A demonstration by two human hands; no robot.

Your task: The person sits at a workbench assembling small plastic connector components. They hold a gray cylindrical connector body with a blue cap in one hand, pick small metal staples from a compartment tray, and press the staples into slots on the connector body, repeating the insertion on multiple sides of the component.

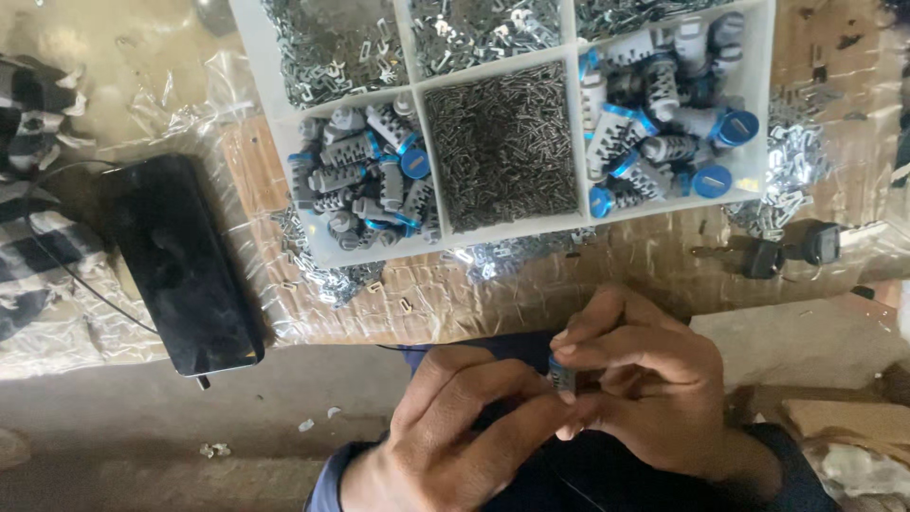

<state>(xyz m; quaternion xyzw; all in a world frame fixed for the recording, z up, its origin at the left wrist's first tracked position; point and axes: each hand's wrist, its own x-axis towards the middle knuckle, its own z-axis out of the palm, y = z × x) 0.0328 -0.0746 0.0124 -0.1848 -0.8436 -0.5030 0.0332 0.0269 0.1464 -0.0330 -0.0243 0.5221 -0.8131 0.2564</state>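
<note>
Down near the bottom of the view, a small grey cylinder part (561, 375) with a blue end is sitting pinched between both hands, close to the person's body. The left hand (455, 427) is curling its fingers (512, 417) closed against it from below, and the right hand (645, 379) is closing over it from above, thumb and forefinger tight on the part, so most of it is getting covered up and I can't really make out its shape.

Just past the hands, a crinkly clear plastic sheet (455, 294) is lying over the table (284, 398), with loose little metal clips (327, 280) spilling across it. Further out, a white divided tray (588, 133) is taking up the top of the view: the middle compartment is holding a pile of tiny dark pins (502, 142), the compartments either side are holding more grey cylinders with blue caps (365, 175), and the back row is holding shiny metal clips.

Off to the right, a couple of black-headed keys (791, 248) are lying beside the tray. Over on the left, a black phone (185, 265) is lying face up with a thin cable running by it, next to some black-and-white checked cloth (38, 190).
</note>
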